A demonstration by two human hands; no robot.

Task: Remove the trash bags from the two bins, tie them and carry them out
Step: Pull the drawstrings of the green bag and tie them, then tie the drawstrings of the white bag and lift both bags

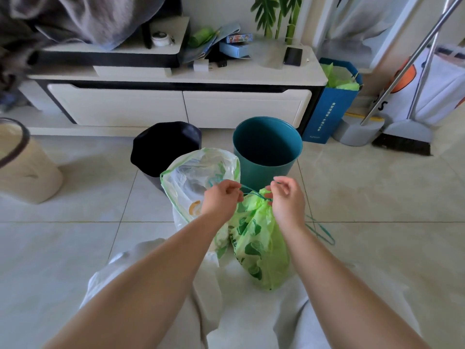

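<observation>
Both hands, left hand (221,199) and right hand (286,197), are pinching the drawstring (253,192) with closed fingers atop the green bag (259,238) at centre frame. Beside it, a clear bag (198,177) is gaping open; behind, the teal bin (266,147) is sitting empty.

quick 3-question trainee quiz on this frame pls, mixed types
1. True or false: the teal bin has no bag in it.
2. Which bag's drawstring are the left hand and right hand pulling? A) green bag B) clear bag C) blue paper bag
3. Fill in: the clear bag's mouth is ___.

Key: 1 true; 2 A; 3 open
</observation>
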